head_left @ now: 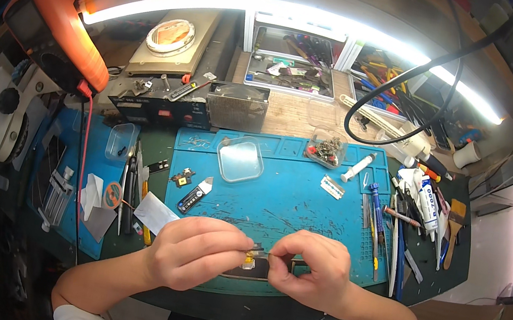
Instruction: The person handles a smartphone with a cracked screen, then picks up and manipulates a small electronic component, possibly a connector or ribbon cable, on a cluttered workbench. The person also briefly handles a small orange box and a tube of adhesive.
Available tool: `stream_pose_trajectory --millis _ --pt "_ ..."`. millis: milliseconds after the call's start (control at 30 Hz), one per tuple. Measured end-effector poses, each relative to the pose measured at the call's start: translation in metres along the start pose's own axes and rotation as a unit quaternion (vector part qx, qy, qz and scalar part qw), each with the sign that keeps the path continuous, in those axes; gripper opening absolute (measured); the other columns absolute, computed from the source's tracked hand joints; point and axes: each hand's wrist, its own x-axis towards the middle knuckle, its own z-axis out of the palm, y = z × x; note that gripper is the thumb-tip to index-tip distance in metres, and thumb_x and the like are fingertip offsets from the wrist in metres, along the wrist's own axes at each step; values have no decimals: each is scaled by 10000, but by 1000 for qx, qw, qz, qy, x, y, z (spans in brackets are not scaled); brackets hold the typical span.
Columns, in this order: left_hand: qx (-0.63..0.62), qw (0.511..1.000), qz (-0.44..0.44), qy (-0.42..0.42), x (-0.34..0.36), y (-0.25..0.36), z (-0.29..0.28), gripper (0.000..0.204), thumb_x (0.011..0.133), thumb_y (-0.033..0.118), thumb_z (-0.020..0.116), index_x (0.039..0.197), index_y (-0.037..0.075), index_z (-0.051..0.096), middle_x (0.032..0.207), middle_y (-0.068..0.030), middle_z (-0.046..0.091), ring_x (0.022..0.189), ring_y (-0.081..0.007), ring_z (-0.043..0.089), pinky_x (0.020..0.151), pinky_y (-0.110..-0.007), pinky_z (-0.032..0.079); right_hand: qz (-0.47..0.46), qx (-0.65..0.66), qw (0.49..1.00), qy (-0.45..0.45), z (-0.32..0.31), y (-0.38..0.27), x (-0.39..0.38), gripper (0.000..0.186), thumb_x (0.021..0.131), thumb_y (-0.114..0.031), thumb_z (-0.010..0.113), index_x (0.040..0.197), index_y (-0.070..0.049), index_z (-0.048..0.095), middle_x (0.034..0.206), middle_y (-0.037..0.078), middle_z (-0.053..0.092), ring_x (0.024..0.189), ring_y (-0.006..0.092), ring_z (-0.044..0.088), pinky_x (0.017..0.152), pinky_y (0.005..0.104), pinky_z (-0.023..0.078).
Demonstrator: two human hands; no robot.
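My left hand (200,255) is closed in a pinch at the near edge of the blue work mat (284,195). Between its fingertips sits a small dark part (257,249), too small to name. Close beside it on the right, my right hand (311,271) has thumb and forefinger pressed together at the other end of that part; what exactly they grip is hidden. Just below the fingertips lies a dark flat device part (260,269) with a small yellow piece (248,261) at its left. Both hands partly cover it.
Farther up the mat are a utility blade (195,194), clear plastic lid (239,159), box of small metal parts (326,150), razor blade (333,187) and syringe (358,166). Screwdrivers (375,210) and a glue tube (428,206) crowd the right. An orange multimeter (55,25) stands left.
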Motion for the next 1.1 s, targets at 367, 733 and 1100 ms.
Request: stream_pose_trajectory --millis 367,733,1100 --pt "-137 974 -182 10 -1 7 13 284 771 -68 787 1023 21 693 945 -96 685 776 -216 664 600 -301 534 -5 -11 1000 10 6 2 -1 155 786 8 752 921 -18 680 785 98 690 632 233 682 566 321 546" --pt "-251 934 -251 -36 -2 9 14 246 784 -65 783 983 31 674 949 -85 690 772 -193 664 595 -287 526 55 61 995 -56 1 0 -1 105 798 -5 724 891 -27 681 767 90 682 633 223 678 550 316 533" --pt "-165 981 -101 -25 -5 3 15 282 733 -58 783 983 18 677 971 -105 695 826 -264 694 683 -352 576 92 114 986 -83 -1 -3 -1 93 822 -25 730 905 -37 692 786 71 695 668 187 698 574 289 569"
